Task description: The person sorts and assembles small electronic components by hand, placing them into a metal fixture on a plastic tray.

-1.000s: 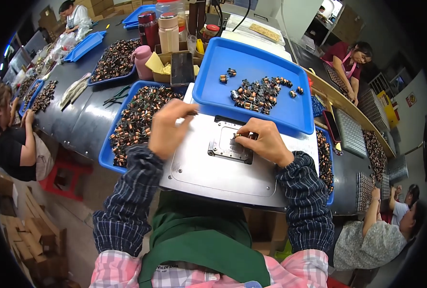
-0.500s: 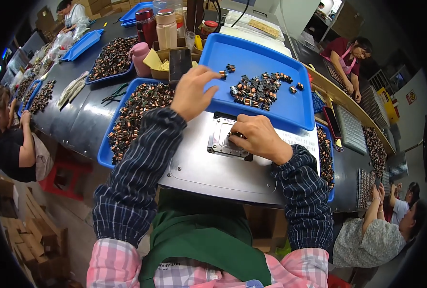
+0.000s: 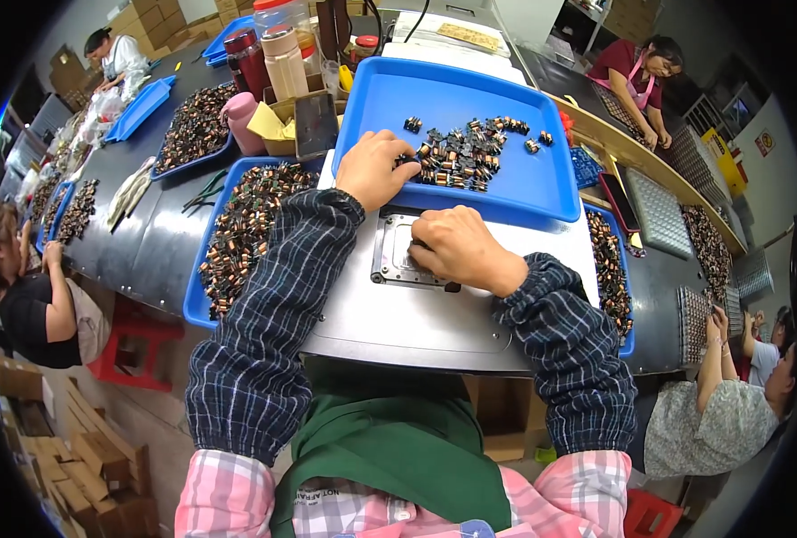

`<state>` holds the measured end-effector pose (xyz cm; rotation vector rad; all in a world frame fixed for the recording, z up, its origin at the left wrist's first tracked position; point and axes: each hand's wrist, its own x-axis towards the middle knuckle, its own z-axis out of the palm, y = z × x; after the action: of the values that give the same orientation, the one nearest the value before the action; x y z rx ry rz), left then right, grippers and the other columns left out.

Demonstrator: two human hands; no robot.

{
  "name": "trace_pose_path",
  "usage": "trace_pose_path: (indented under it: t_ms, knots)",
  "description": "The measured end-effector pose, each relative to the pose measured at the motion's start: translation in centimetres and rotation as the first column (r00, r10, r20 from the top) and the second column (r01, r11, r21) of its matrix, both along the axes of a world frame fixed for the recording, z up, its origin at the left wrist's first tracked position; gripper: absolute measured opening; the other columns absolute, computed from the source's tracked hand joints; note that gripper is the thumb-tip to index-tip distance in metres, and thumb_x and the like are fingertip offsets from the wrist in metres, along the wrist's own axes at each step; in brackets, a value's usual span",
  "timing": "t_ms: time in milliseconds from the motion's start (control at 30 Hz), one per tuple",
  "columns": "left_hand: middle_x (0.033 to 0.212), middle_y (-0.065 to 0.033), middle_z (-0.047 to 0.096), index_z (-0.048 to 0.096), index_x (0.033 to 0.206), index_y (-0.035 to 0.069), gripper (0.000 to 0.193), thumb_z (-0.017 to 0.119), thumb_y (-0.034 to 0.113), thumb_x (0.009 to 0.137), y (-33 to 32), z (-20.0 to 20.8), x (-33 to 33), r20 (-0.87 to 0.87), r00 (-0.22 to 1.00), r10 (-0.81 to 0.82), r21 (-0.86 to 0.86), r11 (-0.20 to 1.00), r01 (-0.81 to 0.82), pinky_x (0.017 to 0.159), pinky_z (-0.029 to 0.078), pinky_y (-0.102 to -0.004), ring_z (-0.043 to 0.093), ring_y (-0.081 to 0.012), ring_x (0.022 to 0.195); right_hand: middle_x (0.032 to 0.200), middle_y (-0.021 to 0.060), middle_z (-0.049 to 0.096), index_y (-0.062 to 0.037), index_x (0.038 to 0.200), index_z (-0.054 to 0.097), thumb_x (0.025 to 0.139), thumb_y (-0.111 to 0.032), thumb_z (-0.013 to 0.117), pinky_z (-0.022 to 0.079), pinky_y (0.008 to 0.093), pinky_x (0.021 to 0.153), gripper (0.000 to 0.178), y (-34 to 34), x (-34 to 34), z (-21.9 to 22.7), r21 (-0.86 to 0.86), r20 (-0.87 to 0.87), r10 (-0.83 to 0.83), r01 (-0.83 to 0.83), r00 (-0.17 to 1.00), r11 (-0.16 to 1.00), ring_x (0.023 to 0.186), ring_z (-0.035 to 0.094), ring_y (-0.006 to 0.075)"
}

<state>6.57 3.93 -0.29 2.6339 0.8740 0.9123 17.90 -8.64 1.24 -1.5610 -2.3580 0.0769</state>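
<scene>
My left hand reaches over the near-left edge of a blue tray. Its fingers are curled at the left side of a pile of small copper-wound coils, and a dark coil part shows at the fingertips. Just below, my right hand is closed over a metal fixture plate set in the silver work surface. The fingers point down onto the fixture and hide what they pinch. A few loose coils lie apart from the pile.
Heaped coils fill a blue tray on the left and another on the right. Pliers, a pink bottle and a phone are at the left back. Other people work along both sides.
My left hand has come down and closed in at the coil pile's left side. My right hand stays over the fixture. The whole view has shifted slightly.
</scene>
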Motion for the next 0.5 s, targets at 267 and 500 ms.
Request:
trace_pose_path:
  t_ms: [267, 500]
  knots:
    - [0.072, -0.0106, 0.059, 0.060, 0.079, 0.007, 0.021, 0.062, 0.025, 0.068, 0.3, -0.5, 1.5, 0.099, 0.995, -0.013, -0.264, 0.964, 0.039, 0.059, 0.044, -0.0341, 0.057, -0.0247, 0.067, 0.064, 0.0109, 0.053, -0.0031, 0.066, 0.056, 0.068, -0.017, 0.060, 0.043, 0.0377, 0.055, 0.014, -0.2, 2.3, -1.1, 0.051, -0.070, 0.054, -0.051, 0.996, 0.997, 0.061, 0.054, 0.0297]
    - [0.072, -0.0078, 0.055, 0.059, 0.090, 0.000, 0.020, 0.059, 0.010, 0.073, -0.2, -0.4, 3.6, 0.124, 0.992, -0.002, -0.187, 0.982, 0.026, 0.059, 0.042, -0.0245, 0.052, -0.0129, 0.063, 0.073, 0.0072, 0.062, 0.0024, 0.080, 0.063, 0.073, -0.010, 0.063, 0.045, 0.0231, 0.058, 0.014, -6.3, 15.9, 3.4, 0.081, -0.624, -0.286, 0.425, 0.727, 0.902, 0.063, 0.055, 0.0110]
